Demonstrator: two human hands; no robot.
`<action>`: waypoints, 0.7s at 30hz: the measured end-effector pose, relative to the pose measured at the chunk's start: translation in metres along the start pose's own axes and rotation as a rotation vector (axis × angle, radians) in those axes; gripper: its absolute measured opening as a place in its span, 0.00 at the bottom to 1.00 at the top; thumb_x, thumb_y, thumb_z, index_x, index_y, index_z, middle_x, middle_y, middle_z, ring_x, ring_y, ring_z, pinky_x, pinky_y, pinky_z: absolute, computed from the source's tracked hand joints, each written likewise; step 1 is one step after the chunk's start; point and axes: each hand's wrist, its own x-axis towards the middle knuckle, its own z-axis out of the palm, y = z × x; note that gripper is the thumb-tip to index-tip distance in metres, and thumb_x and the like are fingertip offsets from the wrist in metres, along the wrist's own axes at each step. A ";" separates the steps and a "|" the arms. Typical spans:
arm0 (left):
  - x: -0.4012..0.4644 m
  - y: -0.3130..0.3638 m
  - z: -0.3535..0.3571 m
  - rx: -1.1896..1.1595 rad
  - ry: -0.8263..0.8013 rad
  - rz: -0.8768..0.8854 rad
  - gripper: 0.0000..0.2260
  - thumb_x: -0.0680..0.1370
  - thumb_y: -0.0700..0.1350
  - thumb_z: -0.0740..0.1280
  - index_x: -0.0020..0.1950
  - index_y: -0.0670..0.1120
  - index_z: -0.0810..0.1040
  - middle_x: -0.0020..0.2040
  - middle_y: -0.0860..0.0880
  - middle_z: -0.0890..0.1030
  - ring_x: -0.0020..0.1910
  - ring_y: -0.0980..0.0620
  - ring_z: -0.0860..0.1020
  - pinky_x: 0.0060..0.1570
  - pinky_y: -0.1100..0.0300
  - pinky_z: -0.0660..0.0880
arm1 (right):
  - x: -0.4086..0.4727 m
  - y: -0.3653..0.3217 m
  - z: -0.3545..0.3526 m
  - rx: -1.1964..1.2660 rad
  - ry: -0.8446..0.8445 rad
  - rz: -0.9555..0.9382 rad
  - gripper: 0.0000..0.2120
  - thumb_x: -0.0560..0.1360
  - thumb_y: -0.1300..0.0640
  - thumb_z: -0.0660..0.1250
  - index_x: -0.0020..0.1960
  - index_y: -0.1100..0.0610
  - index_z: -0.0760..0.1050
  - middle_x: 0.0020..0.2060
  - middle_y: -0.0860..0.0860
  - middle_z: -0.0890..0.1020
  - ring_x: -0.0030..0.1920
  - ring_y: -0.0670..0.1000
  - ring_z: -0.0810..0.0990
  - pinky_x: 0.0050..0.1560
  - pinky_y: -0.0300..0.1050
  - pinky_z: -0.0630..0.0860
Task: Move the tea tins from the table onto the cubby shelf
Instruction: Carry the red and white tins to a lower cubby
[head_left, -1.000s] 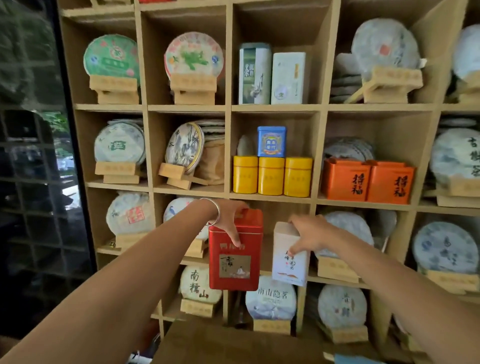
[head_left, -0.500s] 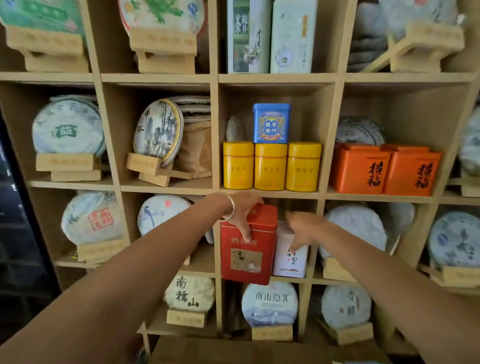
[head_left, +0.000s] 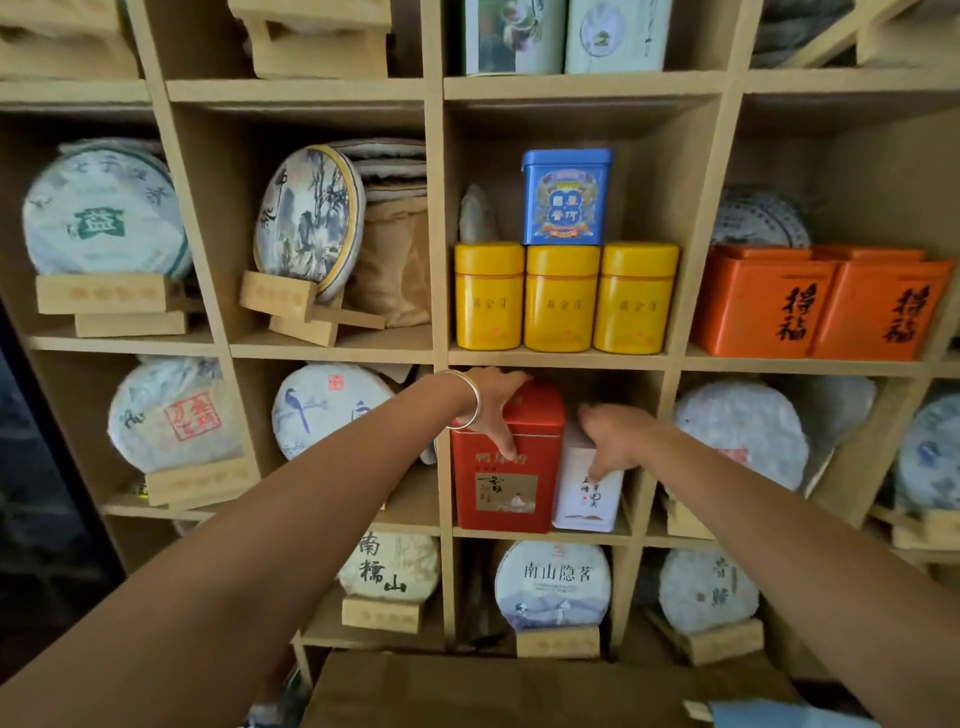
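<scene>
The surface (head_left: 519, 691) at the lower edge of view shows no tins in its visible part; the remainder is out of frame. Beyond it, the left hand (head_left: 493, 410) grips the red tin (head_left: 506, 467) over its lid, thumb on the front face. The right hand (head_left: 613, 441) grips the white tin (head_left: 589, 493) from above. Both tins stand upright, side by side, on the floor of one cubby of the cubby shelf (head_left: 545, 535). Judged status: placement complete; release pending.
</scene>
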 end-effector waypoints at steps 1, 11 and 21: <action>0.003 0.000 0.000 0.004 0.011 -0.003 0.49 0.61 0.59 0.77 0.75 0.49 0.55 0.66 0.45 0.72 0.63 0.44 0.72 0.59 0.51 0.72 | 0.001 0.001 -0.001 -0.001 0.002 0.000 0.41 0.61 0.46 0.79 0.66 0.60 0.65 0.60 0.57 0.76 0.57 0.58 0.77 0.54 0.50 0.77; 0.030 -0.010 0.020 -0.028 -0.035 -0.013 0.50 0.63 0.58 0.77 0.76 0.52 0.51 0.70 0.46 0.70 0.66 0.44 0.71 0.59 0.52 0.70 | 0.011 0.004 0.013 0.019 -0.033 0.012 0.37 0.63 0.48 0.78 0.64 0.59 0.65 0.58 0.57 0.77 0.56 0.58 0.77 0.47 0.47 0.73; 0.042 -0.016 0.018 0.025 -0.033 -0.022 0.48 0.63 0.60 0.76 0.76 0.52 0.54 0.70 0.47 0.70 0.66 0.44 0.70 0.60 0.51 0.70 | 0.017 0.006 0.022 0.035 0.019 -0.001 0.33 0.66 0.50 0.77 0.64 0.59 0.66 0.60 0.58 0.77 0.59 0.58 0.76 0.51 0.49 0.73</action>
